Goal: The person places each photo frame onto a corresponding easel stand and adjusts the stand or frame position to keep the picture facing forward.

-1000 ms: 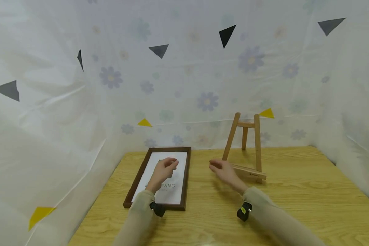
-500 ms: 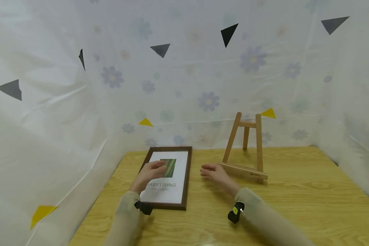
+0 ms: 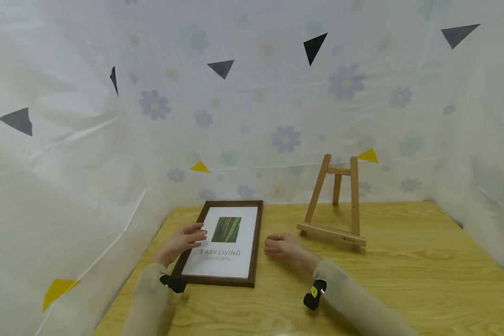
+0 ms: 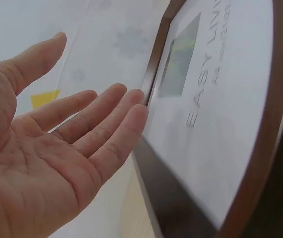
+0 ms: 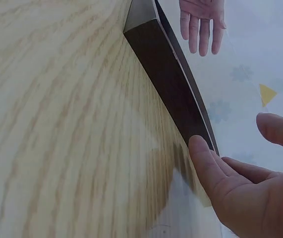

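A brown picture frame (image 3: pixel 258 242) lies flat on the table, its white sheet showing a green picture and the words "EASY LIVING". Over its left side is my left hand (image 3: pixel 181 241), empty, with the fingers extended toward the picture. The left wrist view shows the palm (image 4: pixel 57 158) turned up and the thumb spread away. My right hand (image 3: pixel 290 248) is just off the frame's right side, holding nothing. In the right wrist view its fingertips (image 5: pixel 199 145) overlap the frame's dark side edge (image 5: pixel 166 74), fingers lightly bent and thumb apart.
Behind and right of my right hand stands a small wooden easel (image 3: pixel 354 200) with a ledge across its front. The wood-grain table (image 3: pixel 420 270) ends at a flowered white curtain (image 3: pixel 252 93) with black, grey and yellow triangles on it.
My left hand has moved left and toward me, from over the picture to the frame's left side. My right hand has come left and nearer, from the easel to beside the frame.
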Demonstrator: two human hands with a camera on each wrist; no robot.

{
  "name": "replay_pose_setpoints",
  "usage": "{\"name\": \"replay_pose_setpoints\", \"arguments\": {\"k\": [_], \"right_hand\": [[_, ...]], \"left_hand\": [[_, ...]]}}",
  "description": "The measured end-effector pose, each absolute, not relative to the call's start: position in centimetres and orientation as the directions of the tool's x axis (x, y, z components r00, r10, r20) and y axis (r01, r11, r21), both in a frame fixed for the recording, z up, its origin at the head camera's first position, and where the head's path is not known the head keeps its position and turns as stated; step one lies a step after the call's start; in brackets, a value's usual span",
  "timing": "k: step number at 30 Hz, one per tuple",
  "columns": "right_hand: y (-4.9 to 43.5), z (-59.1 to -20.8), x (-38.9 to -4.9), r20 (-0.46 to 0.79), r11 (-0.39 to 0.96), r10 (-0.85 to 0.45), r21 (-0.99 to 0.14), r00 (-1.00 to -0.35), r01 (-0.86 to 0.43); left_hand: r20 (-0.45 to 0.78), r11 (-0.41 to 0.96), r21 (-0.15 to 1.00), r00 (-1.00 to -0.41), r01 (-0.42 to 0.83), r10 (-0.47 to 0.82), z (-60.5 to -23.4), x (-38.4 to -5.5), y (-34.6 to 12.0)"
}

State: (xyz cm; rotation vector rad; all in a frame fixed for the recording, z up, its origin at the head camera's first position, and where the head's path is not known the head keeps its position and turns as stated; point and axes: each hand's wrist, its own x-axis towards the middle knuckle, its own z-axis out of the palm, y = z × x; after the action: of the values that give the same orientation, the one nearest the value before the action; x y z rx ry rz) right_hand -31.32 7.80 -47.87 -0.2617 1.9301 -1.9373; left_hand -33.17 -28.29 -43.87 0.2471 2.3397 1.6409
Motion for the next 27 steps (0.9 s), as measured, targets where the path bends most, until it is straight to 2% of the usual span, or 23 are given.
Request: {"name": "replay_pose_setpoints", "arguments": {"k": [9, 14, 18, 23, 27], "right_hand": [[7.1, -48.0, -30.8, -0.161, -0.007, -0.472, -0.983, -0.867, 0.186], [6.3, -48.1, -30.6, -0.174, -0.038, -0.481, -0.975, -0.859, 0.219], [5.8, -48.2, -30.6, -0.194, -0.036, -0.451, -0.971, -0.871, 0.234], [5.4, -48.4, -30.6, -0.216, -0.023, -0.423, -0.968, -0.880, 0.249], [5.0, -48.4, -30.2, -0.215, -0.004, -0.407, -0.972, -0.888, 0.237]], "left_hand": [[-0.093, 0.231, 0.972, -0.962, -0.032, 0.258, -44.7, -33.1, -31.9], [-0.109, 0.201, 0.977, -0.979, -0.074, 0.172, -45.1, -33.1, -33.2], [-0.161, 0.234, 0.963, -0.981, -0.132, 0.112, -45.2, -33.2, -33.4], [-0.248, 0.322, 0.926, -0.962, -0.200, 0.116, -45.7, -32.8, -33.2], [-0.247, 0.408, 0.896, -0.960, -0.176, 0.129, -46.0, -32.3, -33.1]]}}
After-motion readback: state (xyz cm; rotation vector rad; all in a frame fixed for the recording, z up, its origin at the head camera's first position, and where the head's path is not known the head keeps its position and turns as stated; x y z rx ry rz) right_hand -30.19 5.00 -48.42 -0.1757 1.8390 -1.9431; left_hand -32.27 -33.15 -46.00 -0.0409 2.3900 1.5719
